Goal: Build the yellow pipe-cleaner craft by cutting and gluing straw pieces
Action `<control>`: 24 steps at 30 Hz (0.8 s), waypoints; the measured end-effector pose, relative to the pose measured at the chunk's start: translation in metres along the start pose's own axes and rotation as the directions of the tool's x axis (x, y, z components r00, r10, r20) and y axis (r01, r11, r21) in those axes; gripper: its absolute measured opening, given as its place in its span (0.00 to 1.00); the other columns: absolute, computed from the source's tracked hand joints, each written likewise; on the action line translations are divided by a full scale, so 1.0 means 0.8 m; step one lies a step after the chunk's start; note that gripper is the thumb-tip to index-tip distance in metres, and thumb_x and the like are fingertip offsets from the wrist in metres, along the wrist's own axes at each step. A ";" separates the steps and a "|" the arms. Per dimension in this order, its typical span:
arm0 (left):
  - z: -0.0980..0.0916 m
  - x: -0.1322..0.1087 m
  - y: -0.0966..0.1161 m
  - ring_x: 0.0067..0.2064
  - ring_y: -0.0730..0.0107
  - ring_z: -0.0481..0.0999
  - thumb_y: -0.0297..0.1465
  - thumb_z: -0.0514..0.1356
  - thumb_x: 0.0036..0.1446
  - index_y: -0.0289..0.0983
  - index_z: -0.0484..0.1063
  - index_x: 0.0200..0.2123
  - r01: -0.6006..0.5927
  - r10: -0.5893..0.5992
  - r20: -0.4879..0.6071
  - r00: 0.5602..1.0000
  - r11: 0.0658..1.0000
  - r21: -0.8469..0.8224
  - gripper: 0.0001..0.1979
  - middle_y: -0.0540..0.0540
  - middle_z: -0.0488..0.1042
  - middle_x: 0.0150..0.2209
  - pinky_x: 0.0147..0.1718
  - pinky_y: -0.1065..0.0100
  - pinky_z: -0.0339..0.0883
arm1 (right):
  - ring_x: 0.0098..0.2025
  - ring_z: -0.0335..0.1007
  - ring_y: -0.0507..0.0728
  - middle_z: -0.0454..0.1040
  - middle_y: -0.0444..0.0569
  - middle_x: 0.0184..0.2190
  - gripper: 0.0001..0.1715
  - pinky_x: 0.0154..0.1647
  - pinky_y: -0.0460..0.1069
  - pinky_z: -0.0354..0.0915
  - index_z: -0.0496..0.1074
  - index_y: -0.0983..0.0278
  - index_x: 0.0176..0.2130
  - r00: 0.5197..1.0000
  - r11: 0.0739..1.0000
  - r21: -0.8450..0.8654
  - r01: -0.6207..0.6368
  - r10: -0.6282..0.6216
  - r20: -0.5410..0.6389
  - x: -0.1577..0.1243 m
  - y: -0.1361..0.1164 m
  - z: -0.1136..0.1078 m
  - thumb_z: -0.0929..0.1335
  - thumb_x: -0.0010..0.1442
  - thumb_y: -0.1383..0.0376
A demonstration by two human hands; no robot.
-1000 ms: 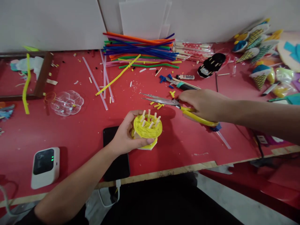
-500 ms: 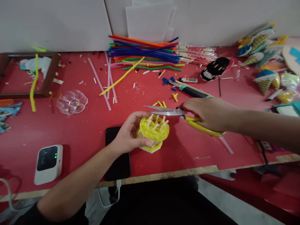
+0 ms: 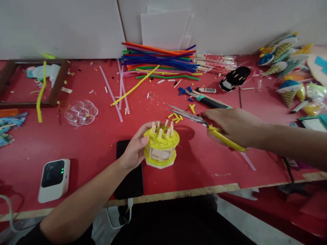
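My left hand (image 3: 136, 144) grips a small yellow craft basket (image 3: 162, 141) from its left side. The basket has yellow strands woven around short wooden sticks, whose tips poke up above the top ring, and a white base shows at the bottom. In my right hand (image 3: 232, 124) is a pair of scissors (image 3: 199, 119) with yellow handles, their blades pointing left behind the basket and apart from it. Several short yellow cut pieces (image 3: 175, 118) lie near the blade tips. Just beyond my right hand rests a black and teal cutter (image 3: 211, 101).
Colourful pipe cleaners (image 3: 160, 63) are piled by the wall. A black woven piece (image 3: 235, 78) stands back right, near cone-shaped crafts (image 3: 288, 90). On the left are a wooden frame (image 3: 57, 83), a clear flower-shaped tray (image 3: 81, 113) and a white device (image 3: 54, 180). A black phone (image 3: 129, 183) lies under my left forearm.
My left hand has turned the basket more upright and moved it slightly left, so its side now shows. The scissors have drawn back right, away from the stick tips.
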State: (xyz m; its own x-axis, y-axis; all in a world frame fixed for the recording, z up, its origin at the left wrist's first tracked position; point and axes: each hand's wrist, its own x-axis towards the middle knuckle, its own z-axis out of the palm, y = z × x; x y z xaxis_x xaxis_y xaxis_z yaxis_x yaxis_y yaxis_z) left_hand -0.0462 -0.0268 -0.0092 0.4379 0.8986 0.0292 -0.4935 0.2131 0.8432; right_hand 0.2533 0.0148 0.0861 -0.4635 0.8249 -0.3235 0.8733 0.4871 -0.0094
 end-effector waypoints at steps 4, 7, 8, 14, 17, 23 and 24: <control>0.003 -0.005 -0.001 0.46 0.62 0.85 0.45 0.80 0.46 0.49 0.75 0.56 -0.084 0.079 0.068 0.995 0.994 0.072 0.35 0.47 0.82 0.50 0.46 0.65 0.82 | 0.28 0.69 0.58 0.75 0.49 0.30 0.09 0.29 0.50 0.55 0.66 0.59 0.36 0.998 0.999 -0.025 -0.035 0.036 0.043 -0.003 -0.009 -0.007 0.64 0.64 0.57; 0.006 -0.005 0.001 0.49 0.62 0.84 0.37 0.81 0.48 0.47 0.73 0.56 -0.186 0.173 0.071 0.982 0.948 0.260 0.34 0.46 0.80 0.51 0.47 0.66 0.82 | 0.28 0.69 0.59 0.75 0.50 0.29 0.11 0.29 0.51 0.53 0.67 0.59 0.37 0.996 0.997 -0.043 -0.056 0.059 0.073 -0.007 -0.013 -0.008 0.63 0.65 0.55; 0.007 -0.005 0.002 0.51 0.61 0.84 0.36 0.81 0.47 0.46 0.73 0.57 -0.227 0.215 0.074 0.974 0.917 0.327 0.35 0.45 0.80 0.53 0.49 0.65 0.81 | 0.28 0.69 0.59 0.76 0.50 0.29 0.12 0.29 0.51 0.53 0.67 0.59 0.37 0.995 0.997 -0.048 -0.061 0.065 0.082 -0.008 -0.014 -0.008 0.63 0.65 0.54; 0.011 0.001 -0.001 0.60 0.54 0.79 0.40 0.81 0.46 0.47 0.73 0.61 -0.371 0.357 0.129 0.925 0.778 0.507 0.39 0.41 0.77 0.59 0.60 0.55 0.76 | 0.30 0.71 0.61 0.77 0.51 0.32 0.15 0.29 0.52 0.52 0.68 0.59 0.39 0.995 0.991 -0.136 -0.013 0.026 0.100 -0.014 -0.018 -0.013 0.64 0.63 0.51; 0.011 0.001 -0.001 0.58 0.55 0.79 0.40 0.81 0.46 0.46 0.74 0.60 -0.369 0.362 0.124 0.924 0.762 0.531 0.38 0.41 0.77 0.57 0.61 0.54 0.74 | 0.28 0.69 0.60 0.75 0.51 0.31 0.15 0.29 0.52 0.49 0.67 0.59 0.37 0.998 0.982 -0.185 0.023 -0.012 0.060 -0.018 -0.021 -0.016 0.64 0.62 0.51; 0.007 0.001 -0.001 0.61 0.53 0.77 0.38 0.82 0.43 0.48 0.74 0.61 -0.457 0.423 0.204 0.883 0.677 0.577 0.41 0.42 0.77 0.56 0.62 0.52 0.73 | 0.26 0.64 0.58 0.69 0.48 0.26 0.16 0.27 0.51 0.45 0.62 0.58 0.32 0.998 0.960 -0.274 -0.062 0.068 0.012 -0.026 -0.029 -0.024 0.61 0.62 0.50; 0.006 0.001 -0.002 0.61 0.52 0.76 0.39 0.82 0.43 0.49 0.72 0.63 -0.467 0.433 0.208 0.877 0.666 0.582 0.43 0.41 0.77 0.58 0.62 0.51 0.72 | 0.26 0.64 0.58 0.69 0.49 0.27 0.16 0.27 0.50 0.45 0.61 0.58 0.32 0.996 0.957 -0.281 -0.072 0.085 0.032 -0.026 -0.030 -0.026 0.61 0.62 0.50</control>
State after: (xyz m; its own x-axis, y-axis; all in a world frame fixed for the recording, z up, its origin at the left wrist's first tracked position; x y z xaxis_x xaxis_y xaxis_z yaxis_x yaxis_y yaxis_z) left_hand -0.0414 -0.0283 -0.0078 0.3268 0.8005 0.5023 -0.0961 -0.5006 0.8603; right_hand 0.2391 -0.0083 0.1127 -0.3830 0.8534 -0.3537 0.8273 0.4872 0.2798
